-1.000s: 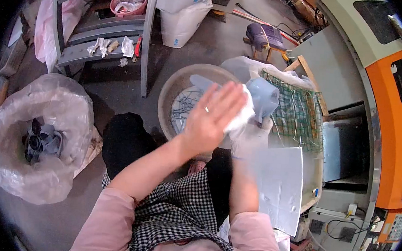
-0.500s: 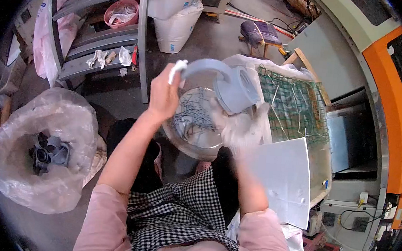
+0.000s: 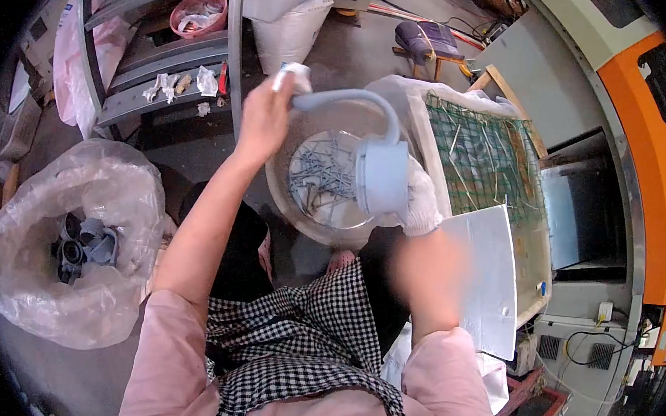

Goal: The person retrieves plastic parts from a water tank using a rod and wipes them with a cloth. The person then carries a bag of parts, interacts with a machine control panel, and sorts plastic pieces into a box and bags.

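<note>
A grey plastic pipe fitting with a wide cylindrical body and a long curved arm hangs between my hands. My right hand, in a white glove, is closed around the body from its right side, and the fingers are partly hidden behind it. My bare left hand is closed at the free end of the curved arm. White cloth or paper pokes out of its fingers. Below the fitting stands a round, pale tub holding many thin grey plastic sticks.
To the left, a clear plastic bag holds several grey fittings. A metal rack with a pink basket stands behind. On the right are a green mesh, a white board and an orange-framed machine.
The pipe fitting has been turned, so the body's side now faces me instead of its open end. My left hand has shifted slightly up and left, while the right wrist has swung right.
</note>
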Tool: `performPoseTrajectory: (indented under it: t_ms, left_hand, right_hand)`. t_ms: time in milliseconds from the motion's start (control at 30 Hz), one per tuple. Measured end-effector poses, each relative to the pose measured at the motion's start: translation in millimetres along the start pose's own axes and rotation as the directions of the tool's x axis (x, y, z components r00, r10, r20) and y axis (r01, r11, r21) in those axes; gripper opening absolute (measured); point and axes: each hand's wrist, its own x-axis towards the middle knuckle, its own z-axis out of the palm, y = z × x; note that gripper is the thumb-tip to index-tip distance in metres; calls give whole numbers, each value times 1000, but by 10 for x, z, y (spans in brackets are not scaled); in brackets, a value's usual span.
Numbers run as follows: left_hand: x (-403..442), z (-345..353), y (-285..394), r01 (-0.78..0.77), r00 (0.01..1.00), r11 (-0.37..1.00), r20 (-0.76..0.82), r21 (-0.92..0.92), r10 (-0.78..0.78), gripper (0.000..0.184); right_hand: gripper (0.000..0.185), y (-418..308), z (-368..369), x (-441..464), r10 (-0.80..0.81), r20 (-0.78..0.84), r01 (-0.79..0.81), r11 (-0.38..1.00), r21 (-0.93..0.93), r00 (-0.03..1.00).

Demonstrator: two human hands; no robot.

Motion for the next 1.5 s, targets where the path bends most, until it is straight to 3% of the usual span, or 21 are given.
performPoseTrajectory:
  t_ms: [33, 133, 233, 400, 467, 533, 600, 633, 733, 800, 867, 933, 1033, 1067, 1133, 1200, 1333, 1367, 1433, 1467, 1500]
  left_hand:
    - [-19, 30, -1, -42, 976, 999, -215, 33, 48, 33]
    - [-289, 102, 203, -117, 942, 992, -311, 56, 129, 24]
    - [-596, 308, 378, -312, 923, 943, -198, 118, 330, 30]
    - [-1031, 430, 521, -650, 760, 734, 153, 197, 632, 50]
    - [-1029, 395, 381, -616, 788, 780, 96, 113, 608, 49]
    - [-1020, 324, 262, -522, 853, 852, -11, 45, 523, 44]
    - [-941, 257, 128, -111, 980, 989, -176, -94, 93, 40]
    - [-836, 191, 125, -148, 962, 986, -244, -76, 125, 39]
    - [-567, 77, 298, -376, 832, 898, -342, 228, 436, 32]
    - [-423, 101, 386, -574, 695, 671, -154, 469, 702, 45]
    - [-364, 128, 396, -633, 726, 570, 145, 523, 673, 57]
    - [-301, 63, 177, -623, 739, 548, 189, 558, 647, 60]
    - [-225, -120, -152, -391, 837, 734, -117, 555, 534, 53]
    - [-244, -135, -192, -302, 871, 856, -243, 419, 427, 46]
    - [-312, -163, -185, -11, 942, 997, -334, 73, 34, 42]
    - [-359, -119, -86, -21, 920, 994, -387, 108, 62, 40]
    - [-401, 23, 189, -471, 737, 824, -374, 314, 564, 52]
    - [-389, 17, 226, -531, 714, 740, -253, 413, 653, 55]
    - [-309, -16, 231, -593, 701, 647, -88, 480, 708, 58]
    - [-279, -25, 202, -593, 701, 647, -88, 480, 708, 58]
    - [-257, -19, 158, -564, 762, 723, -86, 398, 642, 55]
  right_hand:
    - [45, 9, 16, -1, -4, 1, 4, 1000, -1, 1000]
    - [40, 57, 69, 9, -57, -125, 50, 997, -60, 991]
    - [39, 190, 62, 92, -34, -57, 36, 998, 49, 998]
    - [33, 289, -6, 94, -251, -14, 247, 959, -138, 968]
    - [32, 362, -235, 48, -233, -107, 199, 945, -261, 967]
    - [36, 408, -355, 20, -88, -166, 78, 995, -70, 982]
    - [38, 352, -321, 46, -4, -210, 11, 999, 34, 978]
    - [39, 261, -153, 3, -74, -185, 33, 976, -217, 980]
    - [41, 273, 9, -61, 12, 81, -46, 900, 434, 997]
    - [43, 176, 214, -123, 40, 57, -46, 992, 115, 998]
    - [45, 38, 646, -248, 29, -74, -33, 998, -62, 997]
    - [47, 27, 757, -315, -14, -195, -34, 970, -240, 981]
    - [47, 230, 389, -159, 81, 40, -89, 959, 268, 996]
    - [47, 260, 342, -88, 121, 154, -174, 900, 400, 981]
    - [43, 289, 339, -135, 215, 30, -197, 818, 540, 976]
    - [39, 315, 415, -131, 289, -85, -194, 805, 561, 954]
    - [35, 440, 430, -102, 282, 202, -342, 659, 670, 938]
    - [37, 571, 303, -101, 212, 199, -290, 751, 593, 957]
    - [41, 673, 215, -132, 25, 115, -22, 999, -29, 993]
    - [43, 723, 171, -147, -69, 72, 89, 934, -345, 995]
    - [43, 677, 205, -136, 137, 125, -169, 940, 297, 983]
